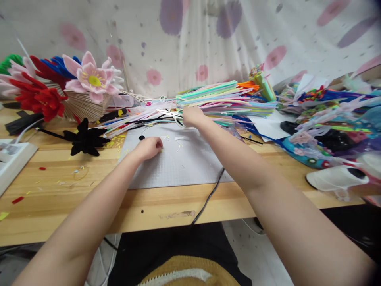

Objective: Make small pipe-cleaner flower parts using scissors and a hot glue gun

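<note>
My left hand (150,148) rests on the left part of the grey cutting mat (178,171), its fingers curled together; a tiny yellow bit shows at the fingertips, too small to name. My right hand (193,116) is at the back edge of the mat, closed round the handles of a pair of scissors (170,113), whose blades point left. Small white and yellow scraps (179,139) lie on the mat between the hands. A small black round piece (141,138) sits just behind my left hand.
Pastel pipe cleaners (226,99) are heaped behind the mat. Fuzzy flowers (89,77) and a black flower (85,138) are at the left, near a power strip (18,159). A white glue gun or similar tool (336,177) lies right. A black cable (208,198) crosses the front edge.
</note>
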A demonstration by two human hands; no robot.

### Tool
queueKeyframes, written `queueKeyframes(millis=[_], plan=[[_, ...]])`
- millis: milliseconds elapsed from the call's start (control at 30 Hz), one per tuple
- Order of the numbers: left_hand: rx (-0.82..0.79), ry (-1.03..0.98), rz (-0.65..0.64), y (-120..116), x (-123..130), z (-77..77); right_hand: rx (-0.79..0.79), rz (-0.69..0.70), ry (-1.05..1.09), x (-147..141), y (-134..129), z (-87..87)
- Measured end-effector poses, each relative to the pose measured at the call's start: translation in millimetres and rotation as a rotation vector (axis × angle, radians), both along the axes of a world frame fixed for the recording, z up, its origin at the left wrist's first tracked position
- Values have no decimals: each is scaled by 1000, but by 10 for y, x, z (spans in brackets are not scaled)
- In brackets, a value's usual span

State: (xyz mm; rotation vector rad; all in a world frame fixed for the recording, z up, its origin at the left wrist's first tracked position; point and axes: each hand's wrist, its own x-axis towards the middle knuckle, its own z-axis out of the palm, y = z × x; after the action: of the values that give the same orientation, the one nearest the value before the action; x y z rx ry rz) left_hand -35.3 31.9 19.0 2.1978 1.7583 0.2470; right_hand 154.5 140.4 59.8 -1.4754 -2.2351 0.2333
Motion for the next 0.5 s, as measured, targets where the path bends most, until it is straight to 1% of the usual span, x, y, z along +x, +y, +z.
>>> queueKeyframes(millis=[67,100,167,233,300,400,500], plan=[[31,-85,62,-16,-48,3,-213,-22,-11,-8,-141,106],[48,-120,83,-25,-72,0,-313,-14,17,-1,-225,139],[84,-149,82,-48,-103,-20,-419,31,159,31,-393,148],[104,-118,28,-69,-101,-50,-441,77,335,71,-534,86],[93,-70,-18,-79,-70,-77,-441,52,478,102,-638,-16],[26,-18,4,-64,-8,-90,-452,-6,607,130,-740,-174],[0,-11,40,-47,26,-72,-478,47,671,152,-803,-319]])
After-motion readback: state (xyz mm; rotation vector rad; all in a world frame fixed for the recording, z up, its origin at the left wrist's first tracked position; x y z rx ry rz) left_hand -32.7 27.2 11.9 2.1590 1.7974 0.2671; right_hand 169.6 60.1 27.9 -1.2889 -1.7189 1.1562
